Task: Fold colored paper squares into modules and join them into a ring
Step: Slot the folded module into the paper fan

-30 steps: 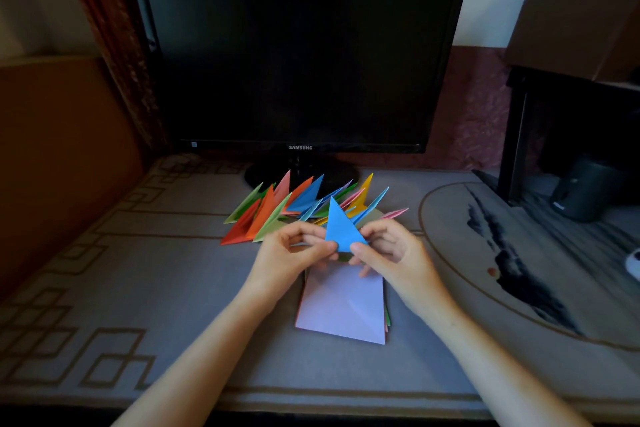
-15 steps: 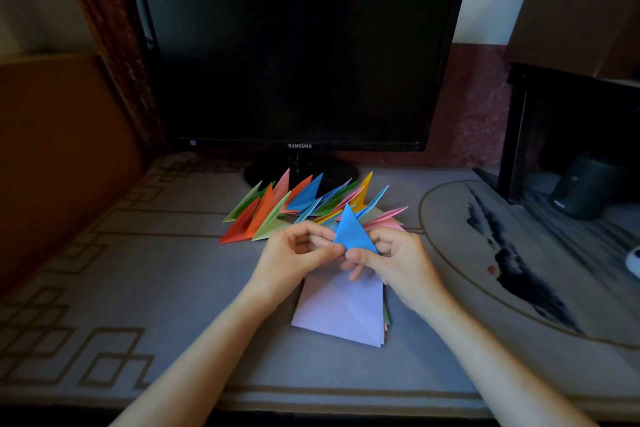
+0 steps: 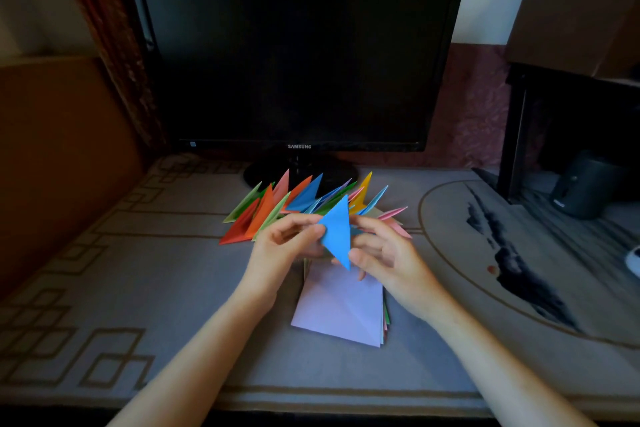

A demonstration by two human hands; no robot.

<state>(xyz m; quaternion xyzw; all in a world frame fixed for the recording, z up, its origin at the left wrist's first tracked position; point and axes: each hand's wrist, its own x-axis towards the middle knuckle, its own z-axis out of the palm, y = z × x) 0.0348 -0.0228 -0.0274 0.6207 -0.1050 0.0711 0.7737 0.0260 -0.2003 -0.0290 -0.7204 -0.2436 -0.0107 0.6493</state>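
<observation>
A black monitor (image 3: 294, 55), screen dark, stands at the far centre of the table on a round black base (image 3: 258, 174). The table cover (image 3: 180, 295) is grey cloth with a brown angular line pattern (image 3: 45, 315) at left. At right, a brown oval outline encloses dark brush-like marks (image 3: 512, 260). Far wall (image 3: 491, 0): pale upper section, mottled reddish band (image 3: 474, 107) below. A patterned reddish curtain (image 3: 104, 28) hangs far left, above a plain brown panel (image 3: 52, 156). At right, a black frame (image 3: 516, 135) carries a brown cardboard box (image 3: 575, 17), and a dark cylindrical object (image 3: 585, 187) stands beneath. A white item (image 3: 634, 260) is cut off at the right edge. Lighting is dim.
</observation>
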